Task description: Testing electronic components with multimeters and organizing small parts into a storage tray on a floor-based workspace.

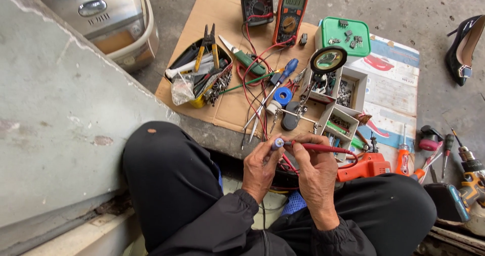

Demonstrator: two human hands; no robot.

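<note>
Small blue component (277,144) sits pinched in the left hand (260,170) above the lap; the right hand (314,171), fingers closed, presses a red probe (316,147) to it; the tip could slip, breaking contact.

Orange multimeter (290,13) with greenish screen, centre top | black multimeter (256,2) with pale screen, just left | printed red-blue-white carton (391,91), lower right of it

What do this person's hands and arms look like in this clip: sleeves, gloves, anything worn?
Both hands are bare: no gloves, and no rings or watch that I can make out. The left hand and right hand come out of long dark, black-looking jacket sleeves with gathered cuffs at the wrists. The fabric looks smooth and slightly shiny, with no markings visible.
</note>
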